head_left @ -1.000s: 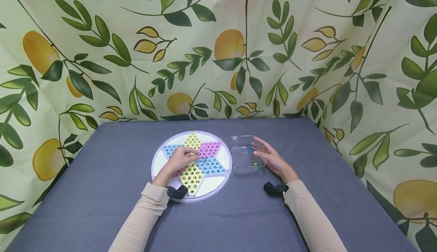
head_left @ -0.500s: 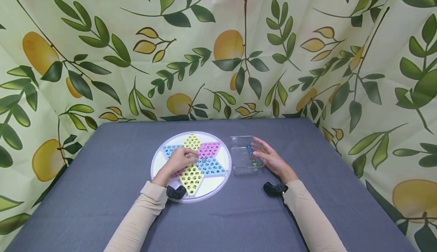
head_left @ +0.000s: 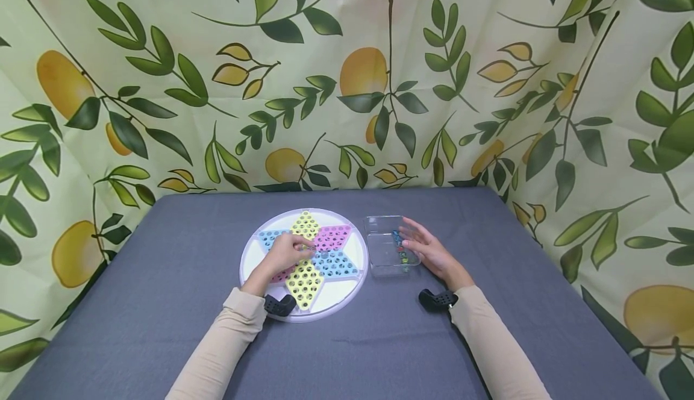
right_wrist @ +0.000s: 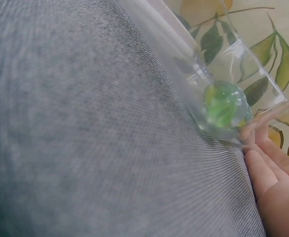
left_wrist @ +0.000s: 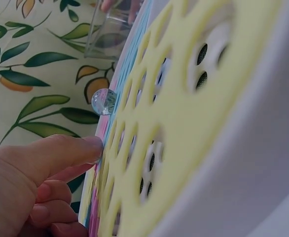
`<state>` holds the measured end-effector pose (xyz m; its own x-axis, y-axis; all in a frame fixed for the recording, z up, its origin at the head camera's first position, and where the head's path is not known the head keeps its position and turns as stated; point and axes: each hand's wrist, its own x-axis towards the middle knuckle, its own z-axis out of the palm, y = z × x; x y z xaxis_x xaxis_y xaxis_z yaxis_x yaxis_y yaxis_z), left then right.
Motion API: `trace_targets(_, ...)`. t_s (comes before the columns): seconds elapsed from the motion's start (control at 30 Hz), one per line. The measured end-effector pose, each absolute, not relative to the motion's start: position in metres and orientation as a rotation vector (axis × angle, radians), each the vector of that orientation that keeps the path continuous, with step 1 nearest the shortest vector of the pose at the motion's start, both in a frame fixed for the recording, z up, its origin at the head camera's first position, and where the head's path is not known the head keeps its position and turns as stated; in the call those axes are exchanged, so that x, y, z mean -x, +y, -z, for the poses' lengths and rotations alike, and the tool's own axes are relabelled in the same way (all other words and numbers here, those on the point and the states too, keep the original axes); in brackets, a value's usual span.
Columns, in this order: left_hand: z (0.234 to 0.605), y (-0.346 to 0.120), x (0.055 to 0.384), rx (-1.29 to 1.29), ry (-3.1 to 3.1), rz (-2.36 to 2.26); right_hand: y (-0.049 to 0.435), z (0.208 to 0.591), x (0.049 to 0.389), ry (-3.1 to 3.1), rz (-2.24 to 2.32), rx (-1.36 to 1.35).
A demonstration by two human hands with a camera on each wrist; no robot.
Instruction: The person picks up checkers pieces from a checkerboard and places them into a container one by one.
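A round white Chinese checkers board (head_left: 336, 291) with a yellow, pink and blue star lies on the table. My left hand (head_left: 284, 254) is over its middle, thumb and index finger together right at the surface and the other fingers curled. I cannot tell whether a marble is between those fingertips. Just beyond them a clear marble (left_wrist: 104, 101) sits on the board. To the board's right stands a clear plastic box (head_left: 382, 249) with several coloured marbles (head_left: 403, 255) along its right side. My right hand (head_left: 431, 252) is at the box's right wall, fingers loosely extended; a green marble (right_wrist: 224, 104) shows through the plastic.
The table is covered with a grey-blue cloth (head_left: 347, 364). A curtain (head_left: 325, 117) printed with leaves and yellow fruit hangs behind the table and along both sides. Each wrist wears a black strap-on device (head_left: 281, 305).
The left fingertips have drawn back slightly to the left over the board since one second ago, then stayed still. My right hand has kept its place at the box.
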<state>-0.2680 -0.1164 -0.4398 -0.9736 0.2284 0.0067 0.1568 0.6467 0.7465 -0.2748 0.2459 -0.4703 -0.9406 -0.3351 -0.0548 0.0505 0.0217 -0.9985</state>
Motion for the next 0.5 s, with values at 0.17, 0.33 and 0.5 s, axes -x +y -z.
trace_targets(0.17, 0.4405, -0.1168, 0.2688, -0.318, 2.771, -1.245, 0.2460, 0.4706, 0.2749, 2.035, 2.001, 0.291)
trace_targets(0.33, 0.4384, -0.1172, 0.2680, -0.315, 2.752, -1.269, 0.2467, 0.4710, 0.2751, 2.045, 1.986, 0.284)
trace_targets(0.5, 0.4367, -0.1169, 0.2674, -0.294, 2.730, -1.308, 0.2466, 0.4709, 0.2752, 2.041, 1.987, 0.286)
